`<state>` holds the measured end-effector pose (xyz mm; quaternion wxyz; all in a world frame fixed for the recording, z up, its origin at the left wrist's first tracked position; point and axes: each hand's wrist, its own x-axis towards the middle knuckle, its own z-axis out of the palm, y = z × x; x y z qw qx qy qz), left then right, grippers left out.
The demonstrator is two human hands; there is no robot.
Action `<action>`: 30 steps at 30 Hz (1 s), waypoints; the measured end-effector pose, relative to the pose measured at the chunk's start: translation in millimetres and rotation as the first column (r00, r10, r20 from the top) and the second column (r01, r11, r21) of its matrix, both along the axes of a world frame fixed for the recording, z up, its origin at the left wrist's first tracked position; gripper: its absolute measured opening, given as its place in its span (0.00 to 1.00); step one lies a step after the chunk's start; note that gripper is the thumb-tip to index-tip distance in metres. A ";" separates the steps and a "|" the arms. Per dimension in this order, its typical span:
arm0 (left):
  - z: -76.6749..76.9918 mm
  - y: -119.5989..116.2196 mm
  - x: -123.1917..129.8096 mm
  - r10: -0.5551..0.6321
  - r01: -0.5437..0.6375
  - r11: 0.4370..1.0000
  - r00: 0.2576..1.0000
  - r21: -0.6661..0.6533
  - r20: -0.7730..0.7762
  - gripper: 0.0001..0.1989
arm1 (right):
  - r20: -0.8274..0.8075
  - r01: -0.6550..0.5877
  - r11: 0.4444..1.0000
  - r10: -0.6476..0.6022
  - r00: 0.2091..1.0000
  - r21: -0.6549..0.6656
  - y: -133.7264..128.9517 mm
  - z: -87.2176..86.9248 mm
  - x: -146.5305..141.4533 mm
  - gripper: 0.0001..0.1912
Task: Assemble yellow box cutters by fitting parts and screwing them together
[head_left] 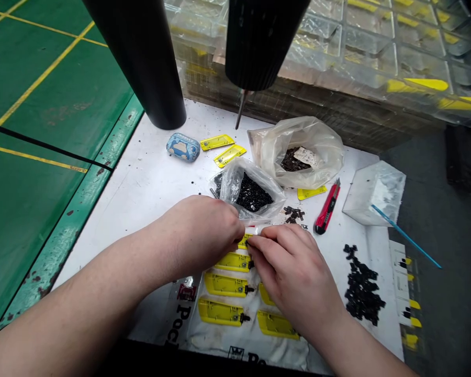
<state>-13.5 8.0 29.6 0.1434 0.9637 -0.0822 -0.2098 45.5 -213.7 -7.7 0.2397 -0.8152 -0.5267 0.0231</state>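
Observation:
My left hand is closed over the top end of the left column of yellow plastic parts; its fingertips are hidden, and what they hold cannot be made out. Close beside it, my right hand pinches at the end of the topmost yellow part, on something too small to name. Below lie more yellow parts with small black pieces at their right ends. A second column, with a yellow part at its bottom, is partly covered by my right hand. All rest on a white printed plastic bag.
Behind my hands stand a bag of small black pieces and a larger bag. A red cutter, black parts and a translucent box are right. A screwdriver hangs above; a black column stands left.

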 end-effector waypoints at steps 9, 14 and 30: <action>-2.9 -0.6 0.5 0.019 -0.019 1.000 0.999 -0.024 0.033 0.06 | -0.032 -0.002 1.000 0.001 0.999 -0.019 -1.0 2.3 0.4 0.07; -0.9 -2.0 1.3 -0.001 0.001 1.000 1.000 0.010 0.017 0.07 | -0.035 0.009 1.000 -0.010 0.999 -0.022 0.0 1.4 0.3 0.07; 0.5 -2.2 1.3 0.004 -0.004 1.000 1.000 0.022 0.003 0.07 | -0.020 0.006 1.000 -0.007 1.000 -0.006 0.5 0.5 0.5 0.06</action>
